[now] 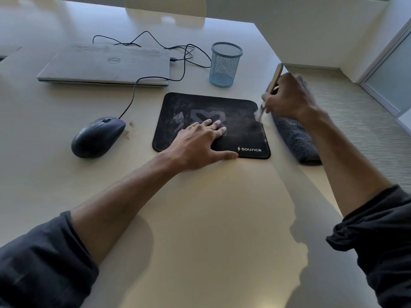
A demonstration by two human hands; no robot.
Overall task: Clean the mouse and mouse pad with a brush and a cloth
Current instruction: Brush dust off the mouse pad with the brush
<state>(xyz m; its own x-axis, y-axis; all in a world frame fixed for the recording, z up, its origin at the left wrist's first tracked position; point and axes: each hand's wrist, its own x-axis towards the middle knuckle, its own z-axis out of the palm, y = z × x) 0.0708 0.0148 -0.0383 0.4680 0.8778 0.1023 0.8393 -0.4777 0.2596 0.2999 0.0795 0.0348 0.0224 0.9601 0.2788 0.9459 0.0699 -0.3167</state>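
On mouse pad (211,125), left hand (198,145) flat, fingers spread; right hand (287,96) grips brush (274,82) at pad's right edge

Dark charcoal sleeves (44,258) are bunched up, baring both forearms (124,196).

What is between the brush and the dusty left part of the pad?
The left hand lies flat on the pad mid-way, between the brush at the right edge and the dust smears on the left. Nothing else blocks it.
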